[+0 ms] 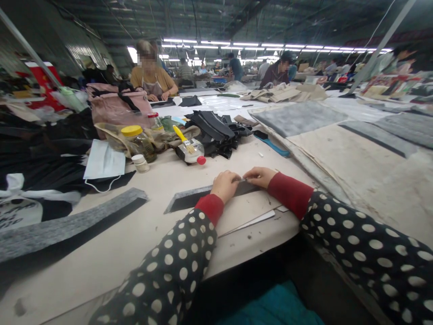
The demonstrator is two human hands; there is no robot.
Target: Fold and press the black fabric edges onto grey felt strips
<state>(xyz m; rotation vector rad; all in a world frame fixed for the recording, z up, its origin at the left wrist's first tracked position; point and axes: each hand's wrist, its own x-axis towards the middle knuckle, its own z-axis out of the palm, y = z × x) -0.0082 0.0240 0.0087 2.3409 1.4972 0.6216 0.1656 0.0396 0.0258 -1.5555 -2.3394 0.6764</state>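
A long dark fabric strip with a grey felt-like band along its far edge lies flat on the paper-covered table. My left hand bends over the strip right of its middle, thumb and fingers closed on its far edge. Close beside it, my right hand pinches the same edge near the right end. The two sets of fingertips almost meet, and a small pale bit shows between them. Below the hands lies a thin white slip. Another grey and black strip stretches along the table to the left.
Beyond the hands are a yellow-handled brush, a bottle with a red cap, a yellow-lidded jar, a white tub, a face mask and black pieces. A blue-handled tool lies right. Co-workers sit farther back.
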